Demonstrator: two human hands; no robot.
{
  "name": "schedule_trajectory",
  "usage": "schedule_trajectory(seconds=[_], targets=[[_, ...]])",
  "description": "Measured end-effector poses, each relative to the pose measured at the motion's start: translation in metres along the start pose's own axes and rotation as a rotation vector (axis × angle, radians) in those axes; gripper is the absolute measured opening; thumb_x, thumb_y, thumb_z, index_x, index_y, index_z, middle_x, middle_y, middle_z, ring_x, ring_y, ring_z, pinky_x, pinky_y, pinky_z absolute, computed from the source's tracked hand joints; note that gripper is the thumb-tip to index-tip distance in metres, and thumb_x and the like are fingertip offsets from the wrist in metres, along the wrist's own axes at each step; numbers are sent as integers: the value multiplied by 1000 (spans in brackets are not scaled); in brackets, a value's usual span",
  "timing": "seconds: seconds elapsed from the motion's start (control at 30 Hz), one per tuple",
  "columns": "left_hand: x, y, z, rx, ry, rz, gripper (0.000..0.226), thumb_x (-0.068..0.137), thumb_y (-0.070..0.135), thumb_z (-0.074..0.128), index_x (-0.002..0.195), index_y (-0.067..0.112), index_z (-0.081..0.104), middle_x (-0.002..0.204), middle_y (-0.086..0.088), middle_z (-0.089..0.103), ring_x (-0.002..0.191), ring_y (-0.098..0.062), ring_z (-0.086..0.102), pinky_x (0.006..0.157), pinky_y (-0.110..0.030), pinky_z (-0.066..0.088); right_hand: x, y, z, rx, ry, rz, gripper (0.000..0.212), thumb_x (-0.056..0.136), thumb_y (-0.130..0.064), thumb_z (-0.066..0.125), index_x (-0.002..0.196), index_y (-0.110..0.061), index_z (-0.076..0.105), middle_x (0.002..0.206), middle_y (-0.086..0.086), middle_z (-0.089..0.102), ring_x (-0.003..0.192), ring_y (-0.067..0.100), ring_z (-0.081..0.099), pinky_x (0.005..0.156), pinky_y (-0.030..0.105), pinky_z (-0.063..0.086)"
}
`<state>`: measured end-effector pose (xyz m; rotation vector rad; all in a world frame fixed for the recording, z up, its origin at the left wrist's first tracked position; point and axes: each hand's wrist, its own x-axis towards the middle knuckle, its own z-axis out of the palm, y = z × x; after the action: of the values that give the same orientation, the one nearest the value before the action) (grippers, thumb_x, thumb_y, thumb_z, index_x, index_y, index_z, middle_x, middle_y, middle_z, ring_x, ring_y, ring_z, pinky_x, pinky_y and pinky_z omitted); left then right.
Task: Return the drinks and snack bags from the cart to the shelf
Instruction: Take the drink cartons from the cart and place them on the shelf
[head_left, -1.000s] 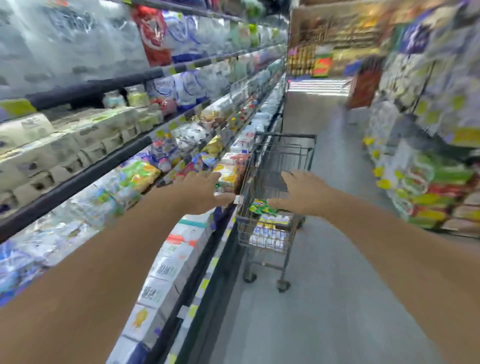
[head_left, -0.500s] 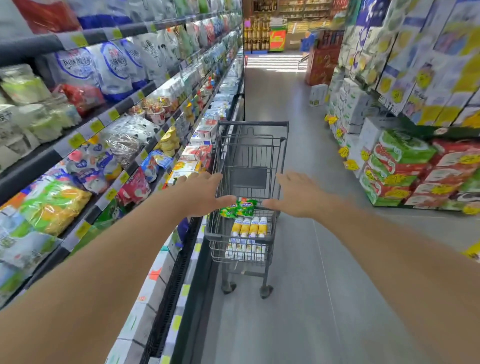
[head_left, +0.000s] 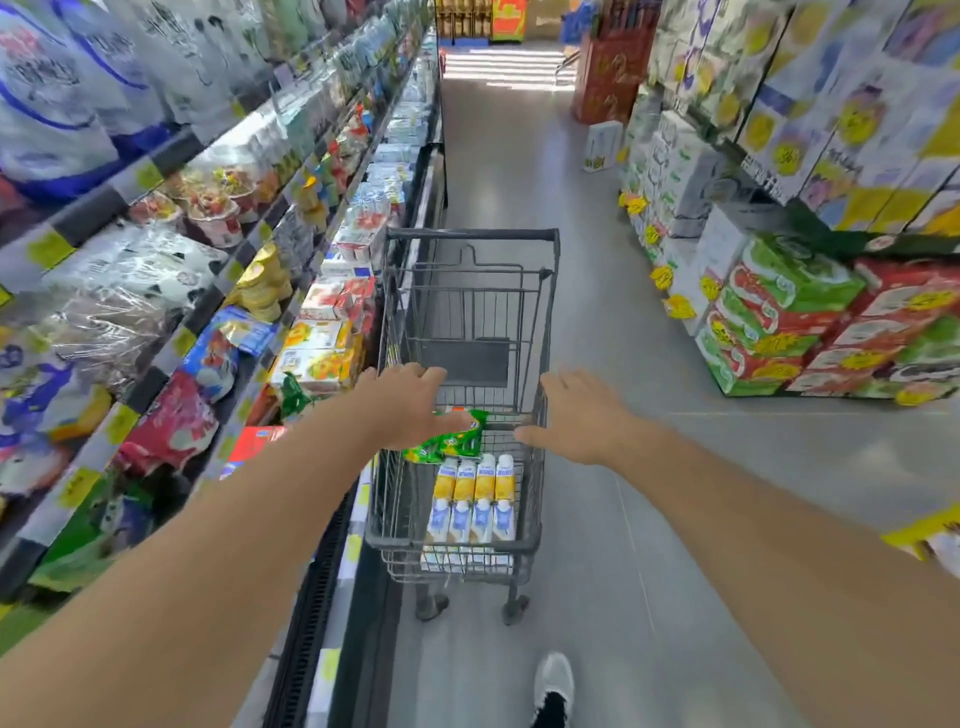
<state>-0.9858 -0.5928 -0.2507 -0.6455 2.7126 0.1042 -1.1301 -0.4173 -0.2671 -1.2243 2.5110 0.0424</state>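
The drinks (head_left: 474, 499), a row of yellow-and-white cartons with white caps, lie side by side in the near end of the cart (head_left: 470, 364), with a green snack bag (head_left: 447, 441) resting just beyond them against the cart's left wall. The cart stands in the aisle close beside the shelf (head_left: 249, 249), which runs along its left side, stocked with packaged goods. Compared with half a second ago, the cart fills more of the view and sits nearer, and the cartons are now seen from higher up. The left hand (head_left: 410, 410) is stretched over the cart's left rim, fingers spread and holding nothing, its thumb over the green bag; whether it touches the bag cannot be told. The right hand (head_left: 582, 415) hovers over the right rim, fingers likewise extended and empty. Both hands have advanced over the basket, where before they were short of it. A shoe (head_left: 555, 686), white and black, now shows on the floor (head_left: 597, 597) at the bottom edge. Stacked cartons (head_left: 810, 322) line the aisle's right side.
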Motion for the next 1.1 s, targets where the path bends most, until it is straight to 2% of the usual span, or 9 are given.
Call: schedule_trajectory(seconds=[0.2, 0.4, 0.7, 0.77, 0.8, 0.87, 0.97, 1.03, 1.1], targets=[[84, -5, 5, -24, -48, -46, 95, 86, 79, 27, 158, 18, 15, 163, -10, 23, 150, -31, 20, 120, -57, 16, 95, 30, 5, -5, -117, -49, 95, 91, -68, 44, 158, -11, 11, 166, 18, 6, 153, 34, 4, 123, 51, 14], [152, -20, 38, -134, -114, -113, 88, 91, 71, 36, 157, 16, 19, 159, -12, 31, 145, -32, 30, 117, -53, 27, 175, 36, 31, 59, -165, -113, 72, 90, -61, 51, 140, -10, 42, 139, 14, 47, 130, 31, 45, 107, 44, 39], [236, -33, 179, -485, -364, -209, 83, 94, 63, 47, 156, 14, 23, 158, -11, 34, 141, -29, 36, 112, -45, 38, 251, 32, 157, 329, -378, 33, 53, 95, -52, 52, 123, -6, 54, 121, 13, 57, 114, 29, 56, 89, 38, 49], [250, -38, 223, -542, -409, -234, 81, 93, 62, 49, 155, 15, 26, 152, -10, 40, 133, -29, 44, 106, -43, 43, 264, 30, 193, 384, -453, 122, 37, 98, -46, 52, 95, -10, 58, 95, 8, 60, 91, 25, 58, 67, 28, 45], [256, -40, 244, -560, -437, -244, 80, 93, 61, 50, 155, 15, 27, 150, -10, 41, 130, -29, 46, 104, -43, 44, 269, 29, 212, 423, -468, 170, 36, 99, -42, 52, 76, -14, 50, 77, 3, 52, 75, 20, 53, 55, 22, 36], [267, -45, 287, -579, -497, -280, 81, 93, 58, 52, 155, 14, 25, 151, -11, 39, 129, -31, 47, 103, -43, 45, 280, 24, 245, 478, -486, 267, 45, 101, -37, 52, 65, -16, 35, 64, -1, 35, 61, 19, 41, 47, 22, 22], [279, -52, 342, -622, -564, -312, 83, 92, 56, 57, 156, 16, 23, 154, -10, 37, 128, -32, 49, 102, -44, 46, 296, 17, 299, 505, -537, 400, 40, 99, -39, 54, 72, -12, 44, 68, 4, 44, 64, 23, 47, 48, 29, 28], [286, -55, 371, -623, -565, -310, 79, 92, 54, 58, 154, 16, 26, 154, -9, 38, 135, -30, 43, 108, -41, 40, 306, 15, 330, 574, -523, 466, 26, 97, -31, 59, 95, -6, 62, 95, 13, 66, 85, 29, 63, 60, 27, 39], [293, -58, 394, -586, -573, -310, 71, 96, 49, 56, 151, 12, 31, 149, -10, 42, 137, -29, 40, 109, -36, 37, 311, 13, 358, 642, -477, 569, 32, 96, -24, 61, 122, -7, 59, 124, 16, 64, 112, 33, 62, 78, 28, 43]])
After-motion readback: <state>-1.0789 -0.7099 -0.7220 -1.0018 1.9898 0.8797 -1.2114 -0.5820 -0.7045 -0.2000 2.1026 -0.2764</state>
